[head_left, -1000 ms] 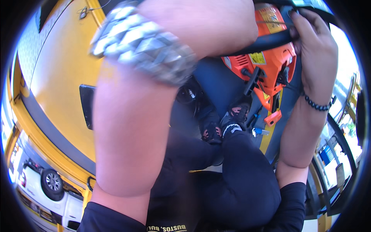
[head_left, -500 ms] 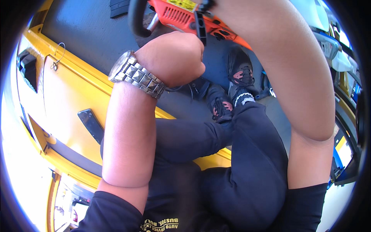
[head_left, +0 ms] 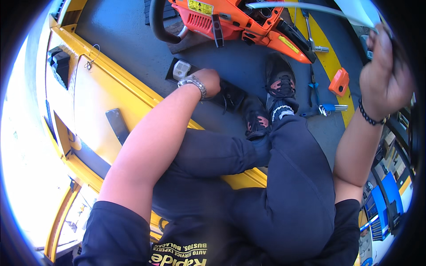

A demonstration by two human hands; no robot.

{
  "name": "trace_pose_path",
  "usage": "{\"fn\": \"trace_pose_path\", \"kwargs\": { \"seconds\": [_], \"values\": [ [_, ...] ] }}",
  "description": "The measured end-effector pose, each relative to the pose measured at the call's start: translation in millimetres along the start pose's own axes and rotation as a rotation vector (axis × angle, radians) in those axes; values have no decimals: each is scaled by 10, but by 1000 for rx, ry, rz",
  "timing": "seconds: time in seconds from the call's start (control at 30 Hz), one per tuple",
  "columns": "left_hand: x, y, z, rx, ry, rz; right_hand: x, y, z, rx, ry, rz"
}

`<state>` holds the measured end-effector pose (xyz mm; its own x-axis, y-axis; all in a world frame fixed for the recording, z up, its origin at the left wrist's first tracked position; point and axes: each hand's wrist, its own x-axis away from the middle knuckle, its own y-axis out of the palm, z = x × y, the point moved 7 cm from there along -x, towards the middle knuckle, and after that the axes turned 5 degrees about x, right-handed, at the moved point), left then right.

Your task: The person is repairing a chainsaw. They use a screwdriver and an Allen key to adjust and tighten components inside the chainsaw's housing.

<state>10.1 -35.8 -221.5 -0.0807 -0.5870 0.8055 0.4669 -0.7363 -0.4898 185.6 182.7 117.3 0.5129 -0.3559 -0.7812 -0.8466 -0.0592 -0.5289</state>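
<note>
My right hand [head_left: 385, 77], raised at the upper right with a dark beaded bracelet at its wrist, pinches one end of a long thin white strip [head_left: 310, 5]. The strip's other end reaches over the opened body of an orange chainsaw [head_left: 233, 30]. The chainsaw rests at the top of the view, its black handle [head_left: 158, 22] to the left. My left hand [head_left: 208, 82], with a metal watch [head_left: 193, 84], is closed over a dark tray-like piece beside a light grey metal part [head_left: 181, 70]. Its fingertips are hidden, so I cannot tell what they hold.
Right of my shoes [head_left: 280, 80] lie an orange cover [head_left: 339, 82], pliers [head_left: 313, 85], a blue hex key set [head_left: 333, 107] and a ratchet [head_left: 309, 31]. A phone [head_left: 116, 124] lies on the yellow frame [head_left: 111, 82] at left.
Both hands have moved apart from near the chainsaw. My left hand is now down by the grey part. My right hand has swung out to the right, and the white strip has come into view.
</note>
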Motion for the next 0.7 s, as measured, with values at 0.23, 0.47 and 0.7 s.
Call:
{"fn": "trace_pose_path", "kwargs": {
  "seconds": [0.23, 0.47, 0.7],
  "values": [
    [-61, 299, -158, 287, -404, 181, 1694, -794, 471, -320, 763, 218],
    [-180, 366, -111, 338, -566, 274, 2089, -777, 373, -177, 863, 103],
    [-131, 533, 21, 600, -759, 512, 1994, -724, 367, -179, 748, 22]
  ]
}}
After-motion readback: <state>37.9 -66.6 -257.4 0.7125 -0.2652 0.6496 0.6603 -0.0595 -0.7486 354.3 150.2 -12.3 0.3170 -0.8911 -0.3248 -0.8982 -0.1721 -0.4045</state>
